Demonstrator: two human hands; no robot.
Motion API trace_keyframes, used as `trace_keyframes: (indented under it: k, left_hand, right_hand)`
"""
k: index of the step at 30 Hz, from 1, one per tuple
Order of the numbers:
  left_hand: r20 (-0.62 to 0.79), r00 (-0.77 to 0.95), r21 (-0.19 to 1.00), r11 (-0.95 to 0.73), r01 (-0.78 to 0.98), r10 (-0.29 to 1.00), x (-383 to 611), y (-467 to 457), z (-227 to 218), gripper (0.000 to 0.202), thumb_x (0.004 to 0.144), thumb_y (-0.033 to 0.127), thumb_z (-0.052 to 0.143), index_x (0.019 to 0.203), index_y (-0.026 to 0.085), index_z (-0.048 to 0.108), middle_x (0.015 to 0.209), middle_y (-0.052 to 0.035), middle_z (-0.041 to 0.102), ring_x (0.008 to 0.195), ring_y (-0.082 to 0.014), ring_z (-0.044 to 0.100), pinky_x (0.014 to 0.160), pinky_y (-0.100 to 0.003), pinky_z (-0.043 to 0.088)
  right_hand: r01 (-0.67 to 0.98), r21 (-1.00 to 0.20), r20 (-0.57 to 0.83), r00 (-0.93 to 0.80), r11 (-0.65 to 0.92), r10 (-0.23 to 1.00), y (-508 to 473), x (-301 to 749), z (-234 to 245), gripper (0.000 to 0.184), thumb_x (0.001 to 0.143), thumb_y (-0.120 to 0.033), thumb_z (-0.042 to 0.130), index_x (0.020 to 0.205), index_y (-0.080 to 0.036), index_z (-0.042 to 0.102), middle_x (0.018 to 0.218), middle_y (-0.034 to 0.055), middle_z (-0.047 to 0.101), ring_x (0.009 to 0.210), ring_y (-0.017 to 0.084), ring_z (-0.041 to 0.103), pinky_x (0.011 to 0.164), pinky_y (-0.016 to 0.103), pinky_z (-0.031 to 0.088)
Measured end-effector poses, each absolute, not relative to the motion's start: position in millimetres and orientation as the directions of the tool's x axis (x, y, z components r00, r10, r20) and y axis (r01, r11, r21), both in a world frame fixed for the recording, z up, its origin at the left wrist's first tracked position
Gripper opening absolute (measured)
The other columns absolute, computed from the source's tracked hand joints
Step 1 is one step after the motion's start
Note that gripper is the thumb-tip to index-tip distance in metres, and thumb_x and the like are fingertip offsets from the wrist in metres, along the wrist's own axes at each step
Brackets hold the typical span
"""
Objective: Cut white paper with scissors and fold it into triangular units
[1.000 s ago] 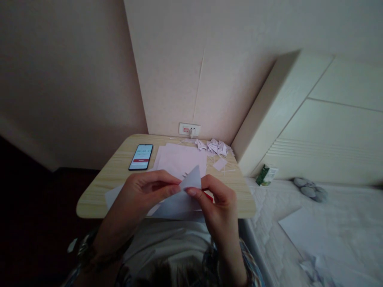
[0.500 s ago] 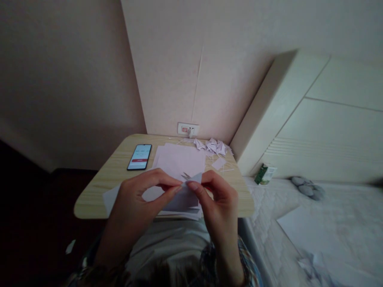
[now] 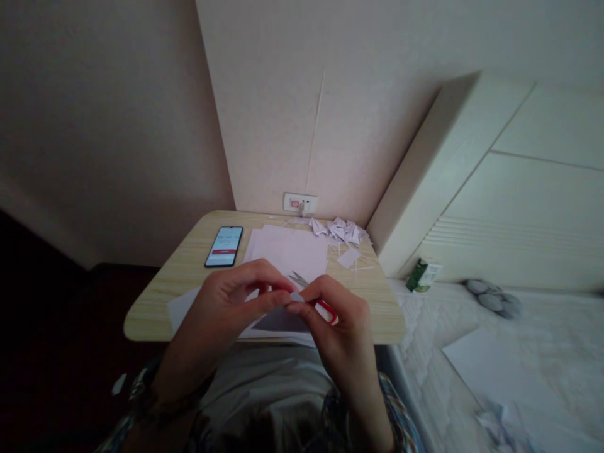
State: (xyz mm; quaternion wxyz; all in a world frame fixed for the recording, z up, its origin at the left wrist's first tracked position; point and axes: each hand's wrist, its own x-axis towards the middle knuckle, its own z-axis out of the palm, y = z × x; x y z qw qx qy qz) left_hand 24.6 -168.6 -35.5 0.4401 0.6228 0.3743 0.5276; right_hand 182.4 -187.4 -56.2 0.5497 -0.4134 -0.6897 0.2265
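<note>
Between my fingertips is a small piece of white paper [image 3: 296, 297], mostly hidden by the fingers. My left hand [image 3: 236, 302] pinches its left side, and my right hand [image 3: 337, 314] pinches the right side, thumbs nearest me. Under the hands lies a stack of white paper sheets [image 3: 295, 246]. A pair of scissors with red handles [image 3: 329, 311] rests on the stack; its blades point away to the left and my right hand covers part of it. Folded white paper pieces [image 3: 346, 231] are heaped at the table's far right corner.
A phone [image 3: 224, 246] with its screen lit lies on the wooden table [image 3: 155, 308] at left. Paper strips [image 3: 362, 268] are scattered on the right. Behind is a wall socket [image 3: 301, 203] with a plug. A green-and-white box [image 3: 423, 275] and grey slippers-like objects [image 3: 493, 298] sit on the mattress.
The paper piece showed a larger raised flap before; now only a small bit shows between the fingers. My hands have drawn closer together, and more of the scissors' red handle is visible.
</note>
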Motion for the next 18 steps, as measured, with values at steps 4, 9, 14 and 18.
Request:
trace_keyframes:
  k: [4,9,14,18]
  left_hand:
    - [0.285,0.237,0.957,-0.288,-0.023,0.929,25.2,-166.7,-35.9,0.015,0.071,0.014,0.076,0.064,0.027,0.077,0.062,0.0049,0.070,0.061,-0.0104,0.060,0.059,-0.016,0.047]
    - [0.313,0.186,0.947,-0.321,0.013,0.931,22.8,-168.8,-35.8,0.017,0.072,0.014,0.073,0.059,0.025,0.074,0.059,0.0037,0.067,0.059,-0.0118,0.058,0.057,-0.020,0.046]
    - [0.442,0.071,0.884,-0.448,0.134,0.894,22.6,-173.3,-38.7,0.018,0.073,0.011,0.070,0.063,0.026,0.070,0.061,0.0056,0.065,0.062,-0.0124,0.057,0.060,-0.022,0.045]
    - [0.584,-0.003,0.797,-0.573,0.192,0.811,33.0,-178.9,-40.3,0.021,0.075,0.006,0.068,0.066,0.026,0.066,0.064,0.0071,0.063,0.065,-0.0128,0.057,0.063,-0.025,0.045]
  right_hand:
    - [0.366,-0.750,0.566,-0.074,0.550,0.821,-190.4,186.2,-52.2,0.025,0.088,-0.016,0.072,0.065,-0.018,0.062,0.062,-0.0050,0.060,0.060,0.010,0.053,0.056,0.020,0.038]
    - [0.355,-0.736,0.581,-0.105,0.577,0.807,-191.7,186.5,-51.1,0.025,0.086,-0.013,0.074,0.065,-0.018,0.061,0.062,-0.0054,0.059,0.060,0.010,0.052,0.056,0.020,0.037]
    - [0.349,-0.732,0.591,-0.102,0.586,0.800,-191.6,181.2,-52.3,0.026,0.084,-0.010,0.074,0.064,-0.017,0.059,0.063,-0.0051,0.058,0.061,0.010,0.053,0.056,0.021,0.038]
    - [0.358,-0.717,0.616,-0.078,0.598,0.784,-193.6,185.3,-51.5,0.020,0.083,-0.008,0.075,0.071,-0.018,0.062,0.067,-0.0039,0.063,0.065,0.011,0.058,0.058,0.021,0.042]
